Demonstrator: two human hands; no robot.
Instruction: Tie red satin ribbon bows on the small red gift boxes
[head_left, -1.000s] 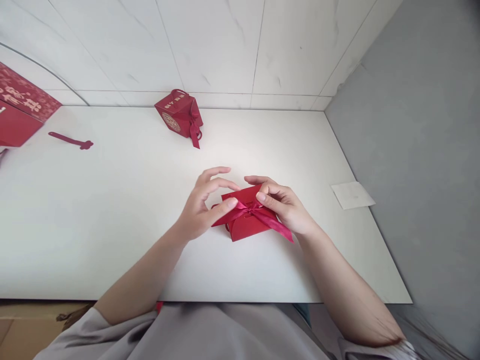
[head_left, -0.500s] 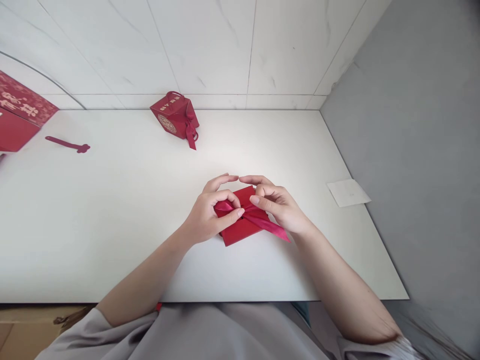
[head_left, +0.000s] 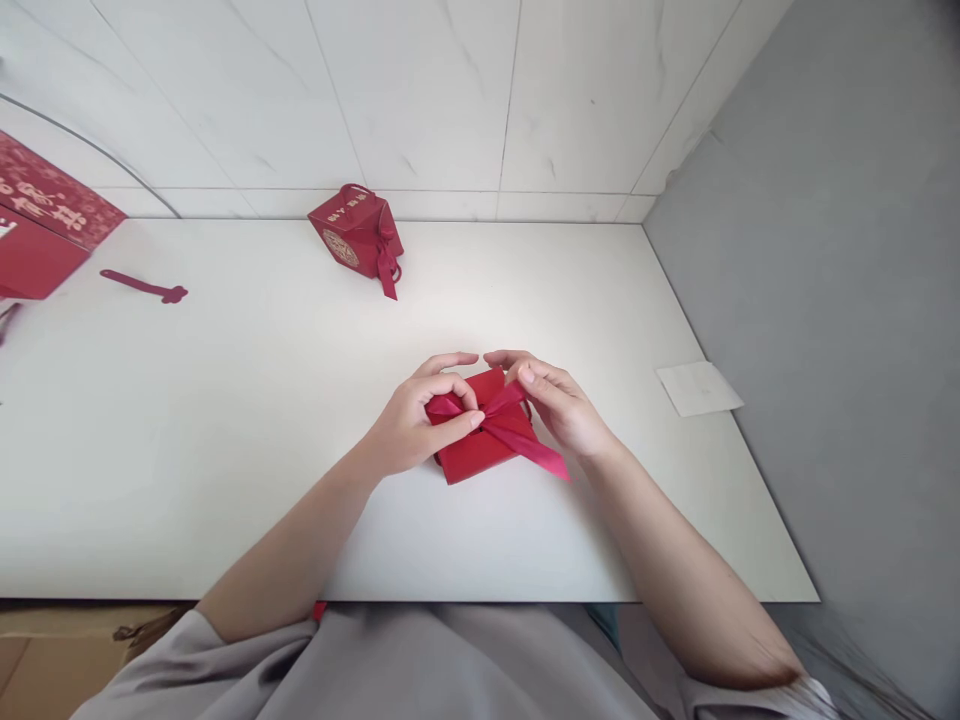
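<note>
A small red gift box (head_left: 469, 459) lies on the white table in front of me. Across its top runs a shiny pinkish-red ribbon (head_left: 534, 450), crossed near the middle, with one tail hanging over the right edge. My left hand (head_left: 414, 420) is closed, thumb and forefinger pinching the ribbon at the crossing. My right hand (head_left: 564, 402) is at the box's far right corner, thumb and forefinger pinched on another length of the ribbon that rises from the crossing. The fingertips of both hands nearly meet behind the box.
A finished-looking red box with handle and bow (head_left: 354, 236) stands near the tiled wall. Left of it are a red flower-tipped strip (head_left: 144, 286) and a larger red printed box (head_left: 45, 245). A white paper (head_left: 699, 388) overhangs the table's right edge beside a grey wall (head_left: 840, 300).
My right hand has moved slightly up and right, drawing a ribbon length out from the crossing. My left hand keeps its pinch. The view has shifted slightly.
</note>
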